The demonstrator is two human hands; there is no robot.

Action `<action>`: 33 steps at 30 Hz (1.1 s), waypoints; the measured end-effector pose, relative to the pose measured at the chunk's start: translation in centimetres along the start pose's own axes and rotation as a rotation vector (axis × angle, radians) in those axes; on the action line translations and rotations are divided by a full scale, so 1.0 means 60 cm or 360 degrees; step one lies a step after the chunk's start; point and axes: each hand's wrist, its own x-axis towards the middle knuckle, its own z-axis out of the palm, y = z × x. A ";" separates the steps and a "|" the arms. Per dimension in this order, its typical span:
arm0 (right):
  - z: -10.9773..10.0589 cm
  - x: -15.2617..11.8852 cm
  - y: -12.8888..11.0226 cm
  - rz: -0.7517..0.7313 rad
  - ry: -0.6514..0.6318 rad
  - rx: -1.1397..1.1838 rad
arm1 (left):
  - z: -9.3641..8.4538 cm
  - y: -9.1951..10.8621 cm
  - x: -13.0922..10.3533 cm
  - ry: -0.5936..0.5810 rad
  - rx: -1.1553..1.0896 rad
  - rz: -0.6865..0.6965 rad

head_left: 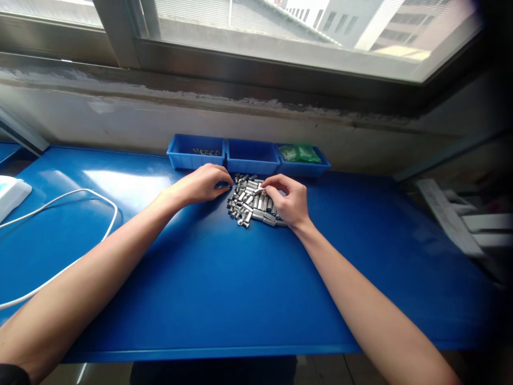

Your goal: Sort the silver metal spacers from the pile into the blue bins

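A pile of small silver metal parts, screws and longer cylindrical or hex-shaped pieces, lies on the blue table. My right hand is over the pile's right side, thumb and forefinger pinched on a small silver metal piece. At the pile's left edge is my left hand, its fingers curled and the tips brought together. Something small and dark shows at those fingertips, too little of it to name. Several longer pieces lie side by side under and beside my right hand, which partly hides them.
Three joined blue bins stand behind the pile: the left bin holds small metal parts, the middle bin is beside it, and the right bin holds green plastic bags. A white cable loops across the table's left side near a white device.
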 end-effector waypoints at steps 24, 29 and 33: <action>0.000 0.000 -0.002 0.0024 -0.0027 0.0020 | 0.012 0.004 0.002 0.0029 0.0064 -0.0041; 0.001 0.001 -0.005 0.0030 -0.0022 0.0036 | 0.015 0.007 0.002 0.0108 0.0025 -0.0071; 0.001 0.001 -0.007 0.0033 -0.0016 0.0042 | 0.010 0.019 0.007 0.0300 -0.0268 -0.0165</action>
